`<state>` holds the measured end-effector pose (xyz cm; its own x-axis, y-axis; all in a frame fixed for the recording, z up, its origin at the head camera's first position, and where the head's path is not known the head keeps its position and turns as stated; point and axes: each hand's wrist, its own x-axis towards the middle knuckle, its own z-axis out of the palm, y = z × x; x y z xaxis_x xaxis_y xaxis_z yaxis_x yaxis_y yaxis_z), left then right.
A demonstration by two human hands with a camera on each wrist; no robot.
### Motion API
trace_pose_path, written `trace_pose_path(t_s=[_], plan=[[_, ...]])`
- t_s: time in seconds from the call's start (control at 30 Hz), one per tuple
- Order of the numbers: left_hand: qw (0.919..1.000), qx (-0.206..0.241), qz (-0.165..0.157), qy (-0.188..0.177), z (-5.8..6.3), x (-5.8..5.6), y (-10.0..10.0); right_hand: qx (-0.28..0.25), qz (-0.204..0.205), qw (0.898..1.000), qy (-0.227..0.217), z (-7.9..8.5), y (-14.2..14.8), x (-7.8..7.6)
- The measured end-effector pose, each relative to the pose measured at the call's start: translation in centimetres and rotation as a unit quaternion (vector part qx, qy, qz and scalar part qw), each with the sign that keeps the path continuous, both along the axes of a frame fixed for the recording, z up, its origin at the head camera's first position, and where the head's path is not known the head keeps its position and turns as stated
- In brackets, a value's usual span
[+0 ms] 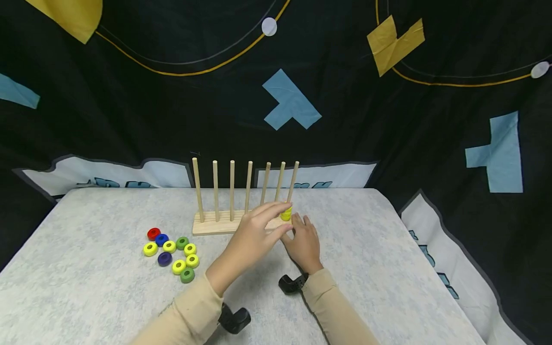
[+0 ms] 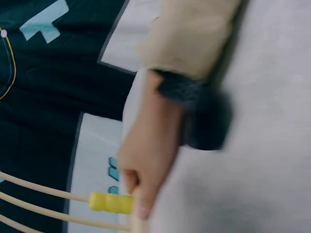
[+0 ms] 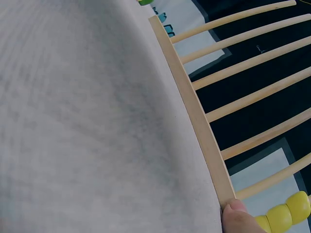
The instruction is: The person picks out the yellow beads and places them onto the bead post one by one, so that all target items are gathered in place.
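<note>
A wooden peg stand has several upright pegs on one long base. Yellow rings are stacked low on its rightmost peg; they also appear in the left wrist view. My left hand hovers in front of the right part of the stand, thumb and fingers apart, fingertips close to the stack in the head view. No left finger appears on the rings in either wrist view. My right hand grips the right end of the base, its thumb against the wood.
Loose rings lie left of the stand's front: red, blue, dark purple, several yellow and two green. The pale table meets a dark patterned cloth behind.
</note>
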<state>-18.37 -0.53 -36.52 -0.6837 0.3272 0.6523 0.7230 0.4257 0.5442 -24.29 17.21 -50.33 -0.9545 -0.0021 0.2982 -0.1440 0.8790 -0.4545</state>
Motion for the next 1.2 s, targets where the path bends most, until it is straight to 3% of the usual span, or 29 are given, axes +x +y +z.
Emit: trace_pose_path(t_s=[0.1,0.27,0.47,0.57,0.83,1.0,1.2], plan=[[0.9999,0.003,0.007,0.012,-1.6,1.8,-1.9,-0.006,0.003,1.000,-0.005,-0.2,0.0,0.1],[0.9973,-0.006,0.072,0.017,-4.1,3.9,-5.8,-0.004,-0.006,1.000,-0.011,-0.3,0.1,0.0],[0.9854,-0.014,0.170,-0.012,-6.4,4.9,-10.9,-0.002,-0.002,1.000,-0.018,-0.1,0.1,-0.2],[0.9790,-0.025,0.198,-0.040,-7.4,5.2,-13.1,-0.004,-0.002,1.000,-0.020,0.0,0.0,-0.2],[0.9656,-0.056,0.222,-0.123,-9.4,6.1,-16.7,0.000,-0.006,1.000,-0.026,0.0,-0.2,-0.1],[0.9625,-0.084,0.222,-0.132,-10.5,6.3,-17.2,-0.004,-0.007,1.000,-0.028,0.0,-0.2,0.0],[0.9609,-0.101,0.224,-0.128,-11.0,6.3,-17.1,-0.004,-0.007,1.000,-0.025,-0.1,-0.2,0.1]])
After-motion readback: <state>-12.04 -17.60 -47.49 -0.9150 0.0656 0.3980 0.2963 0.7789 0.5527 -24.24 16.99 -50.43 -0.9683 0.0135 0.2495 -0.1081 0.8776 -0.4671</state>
